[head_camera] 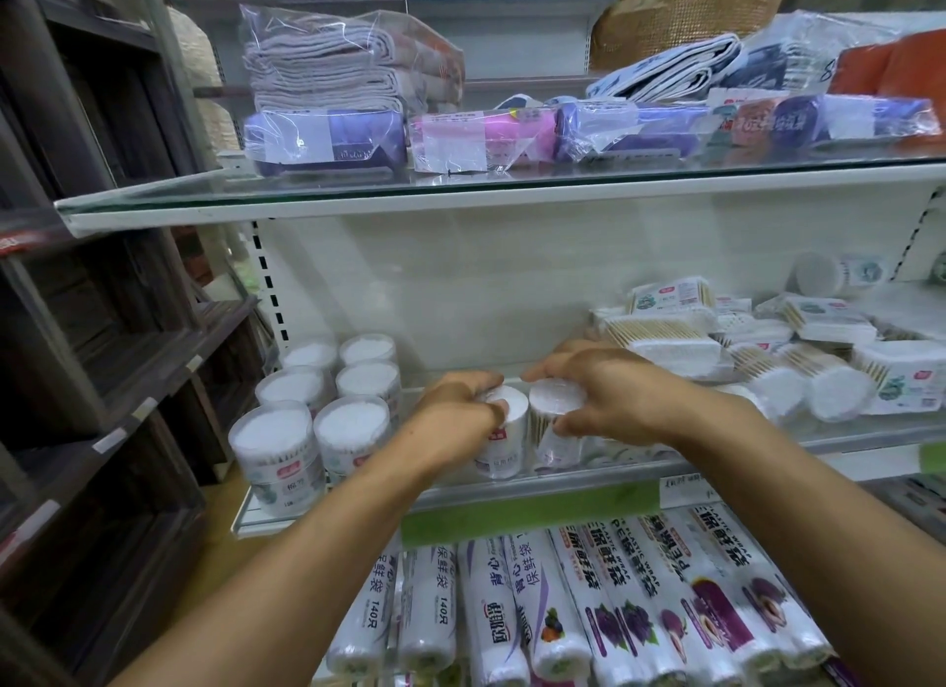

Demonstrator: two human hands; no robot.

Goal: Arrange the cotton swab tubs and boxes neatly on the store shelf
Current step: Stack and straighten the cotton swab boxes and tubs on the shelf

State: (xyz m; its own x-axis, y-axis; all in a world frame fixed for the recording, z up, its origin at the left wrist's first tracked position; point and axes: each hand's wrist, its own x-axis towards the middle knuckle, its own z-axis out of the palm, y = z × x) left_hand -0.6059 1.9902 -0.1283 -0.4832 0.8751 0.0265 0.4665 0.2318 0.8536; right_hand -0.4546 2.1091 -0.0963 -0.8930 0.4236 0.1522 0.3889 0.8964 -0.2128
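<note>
On the middle glass shelf (512, 487) my left hand (458, 412) grips an upright round cotton swab tub (504, 441) with a white top. Right beside it, my right hand (599, 387) grips a second round tub (558, 430) with wooden sticks showing through its side. The two tubs stand close together near the shelf's front edge. Several round tubs (317, 405) stand in two tidy rows at the shelf's left end. A jumbled heap of swab boxes and tubs (742, 354) lies at the right end.
Above, a glass shelf (358, 195) carries bagged towels and rolled packs. Below, rolls of plastic wrap and bags (588, 609) lie in a row. Dark wooden shelving (77, 328) stands at the left. A lone tub (829, 274) lies at the far back right.
</note>
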